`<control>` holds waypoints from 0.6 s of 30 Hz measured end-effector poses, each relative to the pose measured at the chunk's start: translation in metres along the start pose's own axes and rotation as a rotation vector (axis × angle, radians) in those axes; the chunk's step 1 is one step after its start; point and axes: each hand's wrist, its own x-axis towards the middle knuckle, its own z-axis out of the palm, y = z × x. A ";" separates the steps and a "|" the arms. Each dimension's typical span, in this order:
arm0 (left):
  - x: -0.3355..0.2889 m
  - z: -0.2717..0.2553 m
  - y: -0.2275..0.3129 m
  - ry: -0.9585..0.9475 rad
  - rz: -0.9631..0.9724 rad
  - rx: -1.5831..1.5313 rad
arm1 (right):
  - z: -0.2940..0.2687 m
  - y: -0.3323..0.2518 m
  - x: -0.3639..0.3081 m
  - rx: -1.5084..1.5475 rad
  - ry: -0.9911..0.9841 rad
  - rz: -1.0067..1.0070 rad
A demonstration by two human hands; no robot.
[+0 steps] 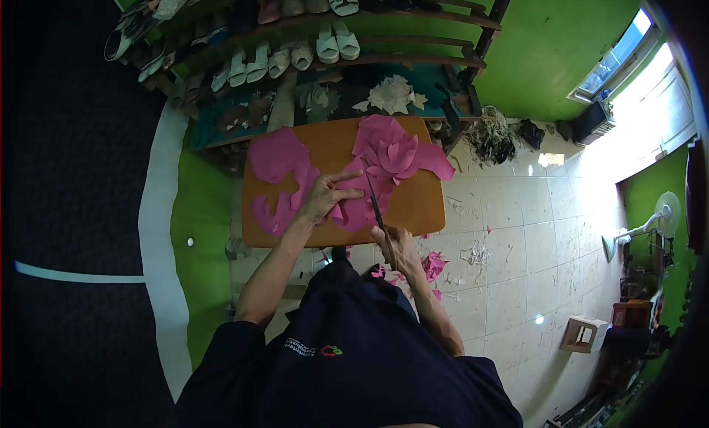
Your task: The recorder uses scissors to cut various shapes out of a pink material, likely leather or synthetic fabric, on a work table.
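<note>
One irregular, notched pink sheet [277, 156] lies at the left of the orange-brown, round-cornered table [326, 135]. The left hand [321, 197], fingers apart, is over more pink sheeting [356, 216]; whether it pinches any, I cannot tell. Slim dark scissors [376, 207], gripped by the right hand [401, 249], reach over it near layered, pointed pink pieces [394, 156].

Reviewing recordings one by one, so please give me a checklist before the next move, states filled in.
1. Long dark scissors in right grip: ok.
2. Left grip holding thin bright-pink sheet material firmly: cannot tell.
3. Left fingertips clear of the blades: not ok; they look close.
4. Pink petal-shaped pieces resting on the rounded brown table: ok.
5. Pale tiled floor swept: not ok; pink scraps lie there.
</note>
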 end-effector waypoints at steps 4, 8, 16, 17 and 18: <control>-0.002 -0.002 0.000 -0.016 0.028 -0.046 | 0.001 -0.002 0.000 0.004 0.003 0.020; -0.002 -0.006 -0.001 -0.035 0.039 -0.032 | 0.004 0.000 0.000 0.045 0.012 0.014; -0.004 0.000 -0.003 0.023 0.037 -0.018 | -0.002 -0.018 -0.009 0.010 0.049 0.052; -0.005 -0.002 -0.004 0.020 0.033 -0.011 | -0.003 -0.020 -0.011 -0.005 0.054 0.082; -0.005 -0.006 -0.005 0.012 0.034 -0.024 | -0.002 -0.024 -0.012 0.009 0.061 0.062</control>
